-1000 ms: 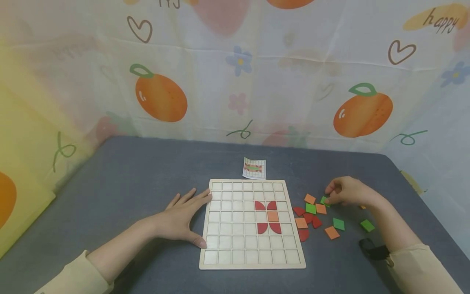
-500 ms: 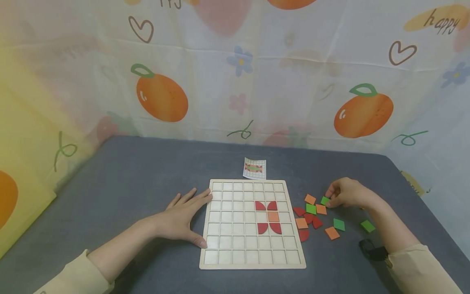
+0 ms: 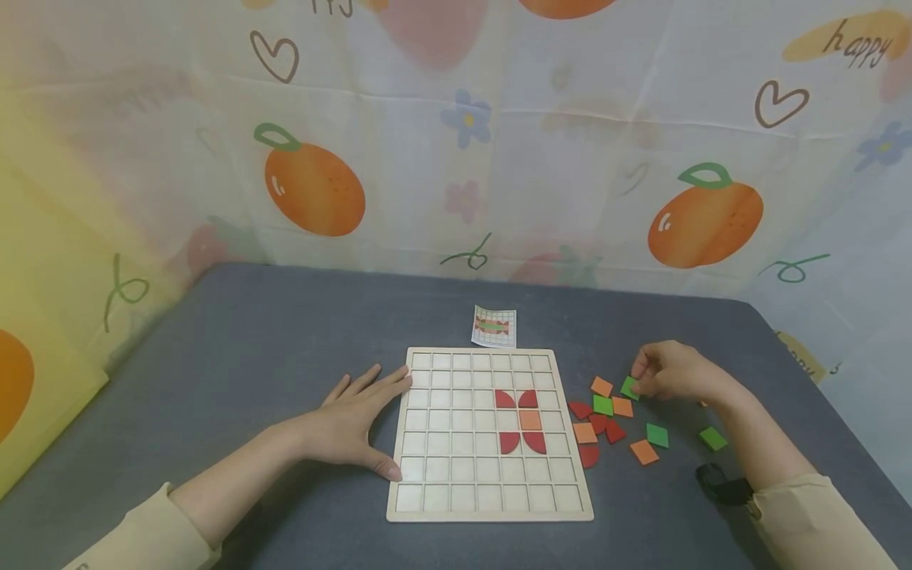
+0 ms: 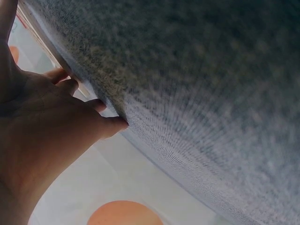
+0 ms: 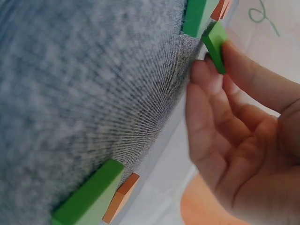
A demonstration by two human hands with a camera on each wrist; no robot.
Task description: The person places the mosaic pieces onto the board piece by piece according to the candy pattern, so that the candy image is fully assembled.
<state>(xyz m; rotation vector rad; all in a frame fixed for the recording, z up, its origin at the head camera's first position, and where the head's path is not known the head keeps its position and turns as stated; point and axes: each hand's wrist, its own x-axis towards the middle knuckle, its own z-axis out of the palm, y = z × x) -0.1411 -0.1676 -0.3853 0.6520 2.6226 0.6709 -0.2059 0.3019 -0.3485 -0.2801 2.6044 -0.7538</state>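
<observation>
My left hand point(image 3: 349, 427) lies spread at the left edge of a pale wooden grid board point(image 3: 456, 467), thumb and fingertips touching its rim. On that board sit several red quarter-round tiles point(image 3: 509, 442) around one orange square tile point(image 3: 530, 420). Right of the board, my right hand point(image 3: 673, 372) pinches a green square tile point(image 3: 630, 388) between thumb and fingers. The right wrist view shows this green tile point(image 5: 215, 46) tilted at the thumb tip, with the other fingers curled below it.
Loose orange point(image 3: 644, 452), green point(image 3: 657, 435) and red point(image 3: 615, 431) tiles lie between the board and my right arm. A small printed pattern card point(image 3: 493, 326) stands behind the board. A black strap point(image 3: 723, 484) hangs by the right sleeve. Patterned cloth point(image 3: 399, 158) closes off the table's back.
The right hand has shifted very slightly and the green tile in its pinch shows a little more, at a changed tilt. My left hand and the board stay put.
</observation>
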